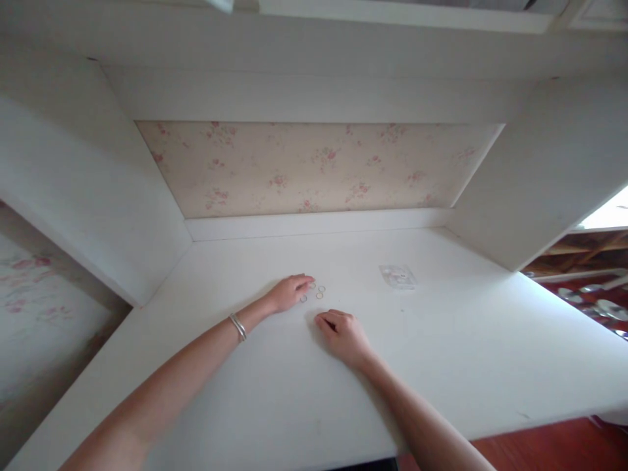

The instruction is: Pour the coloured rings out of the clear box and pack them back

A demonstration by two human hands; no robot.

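Rings [320, 292] lie just beside the left hand [290, 292].

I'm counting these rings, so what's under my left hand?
Small rings show beside the left hand, on the white tabletop; anything directly beneath the hand is covered from this view.

Wears a slim, silvery bracelet [239, 326] at the left wrist [252, 318], a little behind the left hand [290, 293], curved smoothly around the arm and apparently made of two narrow bands set side by side, with a faint shine. Goes bare from the right hand [345, 337] along the right forearm [412, 405], and likewise along the left forearm [181, 373], to the edge of view.
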